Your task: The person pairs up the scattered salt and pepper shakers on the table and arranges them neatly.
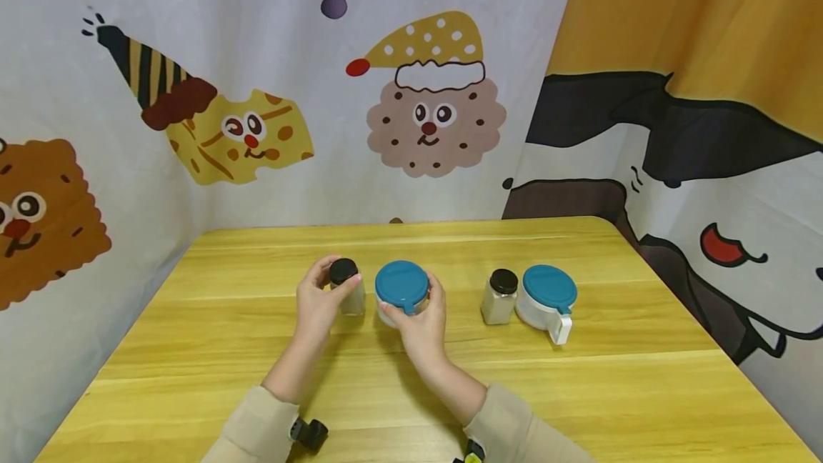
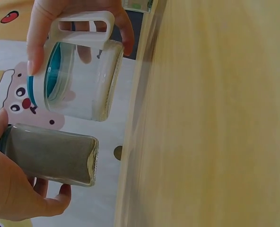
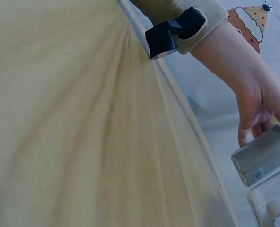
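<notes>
My left hand [image 1: 315, 306] grips a square glass shaker jar [image 1: 351, 300] with a black lid, thumb and fingers on either side near the top. Pale grey-brown contents fill most of it in the left wrist view. Beside it, my right hand [image 1: 427, 327] holds a round clear jar [image 2: 85, 80] with a blue lid [image 1: 401, 283] and a white handle [image 2: 85, 26]. This jar looks nearly empty, with a pale layer at its base. Both jars are side by side, apart, and raised off the table in the left wrist view. The right wrist view shows the shaker jar [image 3: 263, 153] and only part of the round one.
A second black-lidded shaker jar [image 1: 499, 299] stands on the wooden table [image 1: 373, 406] to the right. Close against it is another blue-lidded jar [image 1: 546, 299] with its white handle facing the front. A cartoon-printed curtain [image 1: 270, 20] hangs behind the table.
</notes>
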### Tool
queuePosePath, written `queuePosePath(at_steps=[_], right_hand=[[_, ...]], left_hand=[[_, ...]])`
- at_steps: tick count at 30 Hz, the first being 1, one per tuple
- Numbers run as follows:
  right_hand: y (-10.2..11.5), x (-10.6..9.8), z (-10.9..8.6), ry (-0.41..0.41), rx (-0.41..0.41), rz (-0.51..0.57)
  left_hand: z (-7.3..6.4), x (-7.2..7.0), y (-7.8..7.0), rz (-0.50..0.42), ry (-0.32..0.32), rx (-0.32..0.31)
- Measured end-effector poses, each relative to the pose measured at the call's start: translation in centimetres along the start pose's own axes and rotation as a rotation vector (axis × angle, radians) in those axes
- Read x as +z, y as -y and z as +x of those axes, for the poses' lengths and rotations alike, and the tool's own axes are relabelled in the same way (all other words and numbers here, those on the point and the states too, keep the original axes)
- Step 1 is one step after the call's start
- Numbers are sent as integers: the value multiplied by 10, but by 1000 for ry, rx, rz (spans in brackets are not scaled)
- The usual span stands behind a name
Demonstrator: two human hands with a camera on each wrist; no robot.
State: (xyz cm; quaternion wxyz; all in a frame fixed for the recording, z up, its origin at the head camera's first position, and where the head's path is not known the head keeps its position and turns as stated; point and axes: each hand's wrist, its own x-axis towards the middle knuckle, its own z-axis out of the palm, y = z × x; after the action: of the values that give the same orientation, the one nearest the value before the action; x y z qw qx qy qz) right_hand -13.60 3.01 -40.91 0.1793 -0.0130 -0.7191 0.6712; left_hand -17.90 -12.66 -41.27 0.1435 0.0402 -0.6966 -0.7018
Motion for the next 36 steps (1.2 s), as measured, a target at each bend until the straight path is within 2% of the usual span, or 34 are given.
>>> queuePosePath(at_steps=[8, 17, 24, 31, 36], right_hand=[[-29, 6, 5, 6, 18, 12], [-4, 2, -5, 12, -3, 25], [-4, 3, -7, 13, 23, 18], [-39, 8, 2, 7, 44, 8], [-49, 8, 4, 9, 25, 5]], left_hand=[[-2, -1, -1, 14, 3, -3], [-1, -3, 2, 29, 6, -7], [0, -3, 3, 44, 5, -19], [-1, -4, 3, 54, 16, -41], [0, -4, 3, 62, 22, -62]])
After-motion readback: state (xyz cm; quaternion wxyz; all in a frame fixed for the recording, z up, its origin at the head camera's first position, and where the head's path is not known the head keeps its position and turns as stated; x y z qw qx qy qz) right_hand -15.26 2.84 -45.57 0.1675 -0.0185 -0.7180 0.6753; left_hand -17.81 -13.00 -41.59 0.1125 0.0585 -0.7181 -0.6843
